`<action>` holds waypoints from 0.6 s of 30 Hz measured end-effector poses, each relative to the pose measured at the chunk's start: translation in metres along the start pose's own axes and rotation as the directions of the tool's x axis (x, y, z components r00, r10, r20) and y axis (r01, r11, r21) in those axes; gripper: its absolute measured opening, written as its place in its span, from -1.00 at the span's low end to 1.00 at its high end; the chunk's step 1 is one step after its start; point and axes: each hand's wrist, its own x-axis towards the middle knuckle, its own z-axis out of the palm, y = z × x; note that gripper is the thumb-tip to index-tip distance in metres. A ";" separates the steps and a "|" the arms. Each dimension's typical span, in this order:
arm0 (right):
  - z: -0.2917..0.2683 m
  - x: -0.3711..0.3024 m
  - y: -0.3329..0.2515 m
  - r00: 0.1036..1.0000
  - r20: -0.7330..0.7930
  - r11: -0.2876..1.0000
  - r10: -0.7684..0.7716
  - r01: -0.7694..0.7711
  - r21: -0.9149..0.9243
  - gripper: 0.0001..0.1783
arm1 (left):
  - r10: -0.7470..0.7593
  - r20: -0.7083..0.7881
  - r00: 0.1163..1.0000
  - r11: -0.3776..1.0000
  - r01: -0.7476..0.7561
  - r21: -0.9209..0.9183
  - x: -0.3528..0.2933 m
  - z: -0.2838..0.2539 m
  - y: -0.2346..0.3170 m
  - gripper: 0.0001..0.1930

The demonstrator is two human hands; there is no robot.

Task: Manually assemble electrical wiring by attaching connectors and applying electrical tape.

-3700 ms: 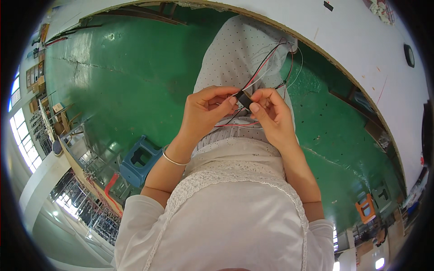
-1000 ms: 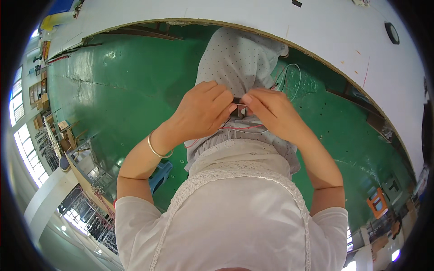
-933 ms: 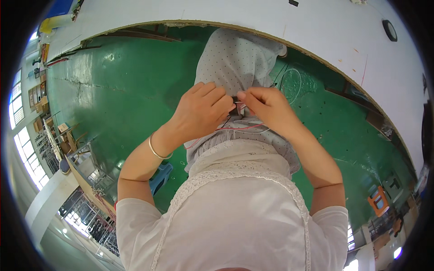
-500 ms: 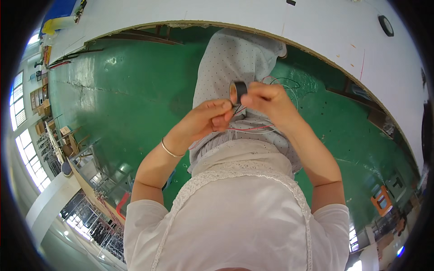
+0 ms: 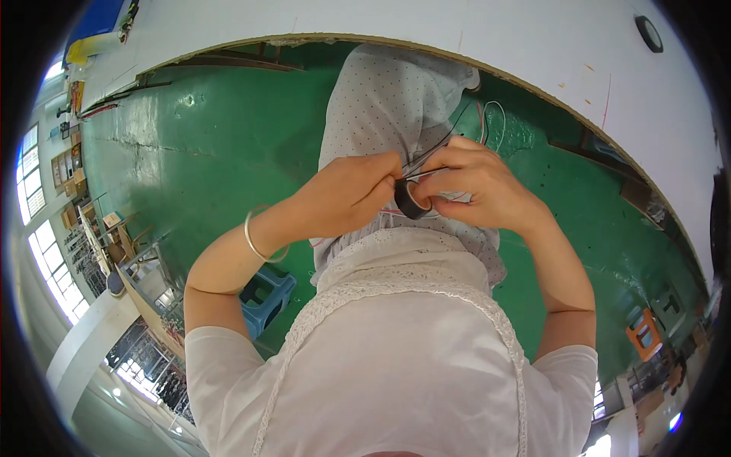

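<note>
Left hand point(image 5: 343, 194): fingers pinch the wires point(image 5: 503, 122).
Right hand point(image 5: 483, 186): fingers grasp the black tape roll point(image 5: 407, 202), between the hands.
Wire slip: a slack left pinch could let the wires twist if the roll tugs.
Roll axis: open core faces right, slightly upward; axis slants likewise.
Wires' long axis: runs toward upper right.

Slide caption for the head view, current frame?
Right hand holds a roll of black tape, left hand close beside it, thin wires running beyond.
</note>
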 end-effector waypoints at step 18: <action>0.041 0.028 -0.009 0.645 -0.125 0.451 0.754 -0.370 0.812 -0.77 | 0.598 -0.257 0.759 0.541 -0.146 0.828 0.013 0.025 -0.034 -0.85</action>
